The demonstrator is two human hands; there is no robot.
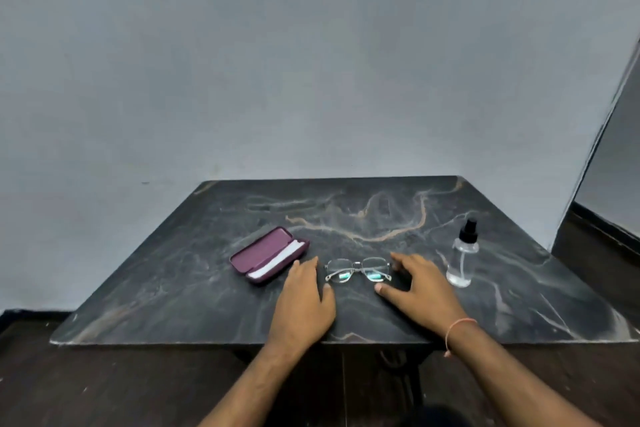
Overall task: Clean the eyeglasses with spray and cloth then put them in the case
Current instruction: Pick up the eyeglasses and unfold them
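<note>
Thin metal-framed eyeglasses [358, 270] lie folded on the dark marble table [207, 288], near the middle. My left hand [304, 295] lies flat on the table just left of them, fingers straight. My right hand [419, 284] is spread to their right, its forefinger and thumb reaching toward the frame's right end; I cannot tell whether they touch it. A maroon glasses case [266, 251] lies open at the left, with a white cloth [277, 262] in its near half. A clear spray bottle [462, 258] with a black nozzle stands at the right.
The table's front edge runs just under my wrists, and its back edge meets a grey wall. Dark wooden floor shows around the table. A thin orange band circles my right wrist [457, 331].
</note>
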